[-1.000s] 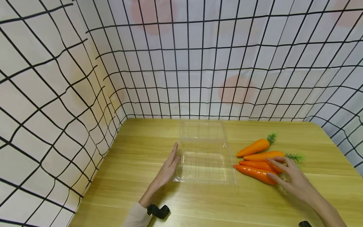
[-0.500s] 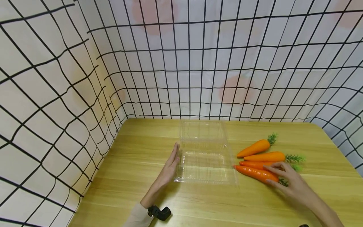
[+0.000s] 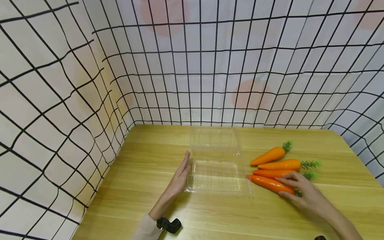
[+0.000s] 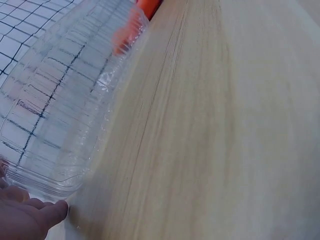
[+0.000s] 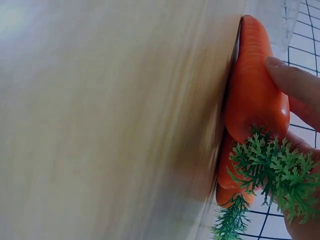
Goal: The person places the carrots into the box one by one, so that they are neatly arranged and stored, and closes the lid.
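An open clear plastic clamshell box (image 3: 217,191) lies on the wooden table with its lid folded back. My left hand (image 3: 177,181) stands along the box's left side, fingers straight and touching it; the left wrist view has the fingers (image 4: 30,212) at the clear wall's end. Right of the box, my right hand (image 3: 309,196) pinches the nearest carrot (image 3: 270,184) near its leafy end, thumb on one side and fingertips on the other. In the right wrist view this carrot (image 5: 257,85) lies on the table, its green leaves (image 5: 275,170) partly covering the hand.
Behind the pinched carrot lie an orange-red carrot (image 3: 271,173) and two lighter orange carrots, one in the middle (image 3: 280,165) and one farthest back (image 3: 268,156). A white sheet with a black wire grid (image 3: 222,80) walls in the table's back and sides.
My right hand has come down toward the front, from over the middle carrots onto the nearest one, and its fingers have drawn together. The left hand and the box stay put.
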A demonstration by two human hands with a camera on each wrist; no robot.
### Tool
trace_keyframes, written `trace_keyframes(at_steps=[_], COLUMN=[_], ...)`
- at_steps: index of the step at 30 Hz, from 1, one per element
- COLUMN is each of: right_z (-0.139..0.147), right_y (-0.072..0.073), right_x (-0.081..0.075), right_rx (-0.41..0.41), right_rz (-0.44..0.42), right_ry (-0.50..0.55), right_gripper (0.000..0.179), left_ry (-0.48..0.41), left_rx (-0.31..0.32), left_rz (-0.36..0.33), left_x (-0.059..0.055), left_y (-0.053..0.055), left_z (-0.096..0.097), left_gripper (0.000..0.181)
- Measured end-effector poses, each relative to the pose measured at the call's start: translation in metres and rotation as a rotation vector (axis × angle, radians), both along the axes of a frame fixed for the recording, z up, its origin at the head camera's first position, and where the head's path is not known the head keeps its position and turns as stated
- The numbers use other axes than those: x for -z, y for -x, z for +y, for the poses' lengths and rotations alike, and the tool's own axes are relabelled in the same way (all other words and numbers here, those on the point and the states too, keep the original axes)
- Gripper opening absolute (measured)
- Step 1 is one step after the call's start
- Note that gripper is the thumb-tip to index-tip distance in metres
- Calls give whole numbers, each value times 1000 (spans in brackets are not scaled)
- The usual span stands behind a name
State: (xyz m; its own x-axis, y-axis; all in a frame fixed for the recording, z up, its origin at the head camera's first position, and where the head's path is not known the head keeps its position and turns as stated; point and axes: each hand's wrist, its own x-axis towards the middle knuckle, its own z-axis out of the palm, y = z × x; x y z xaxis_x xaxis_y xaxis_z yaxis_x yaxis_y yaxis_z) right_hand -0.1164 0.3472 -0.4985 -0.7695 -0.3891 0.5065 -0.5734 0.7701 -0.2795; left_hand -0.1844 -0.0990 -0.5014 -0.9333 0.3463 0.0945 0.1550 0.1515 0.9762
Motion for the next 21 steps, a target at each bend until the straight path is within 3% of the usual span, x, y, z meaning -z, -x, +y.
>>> trace_keyframes(at_steps=[14, 21], right_z=[6, 13], right_y=[8, 13], right_x=[-5, -17], right_rx=[-88, -40], right_rz=[71, 79], right_ry=[81, 91], right_gripper=[63, 62], left_ry=[-12, -19], left_rx=[-8, -1], left_rz=[-15, -29], left_x=[-3, -3], left_y=[-1, -1], left_z=[2, 1], left_gripper=[58, 58])
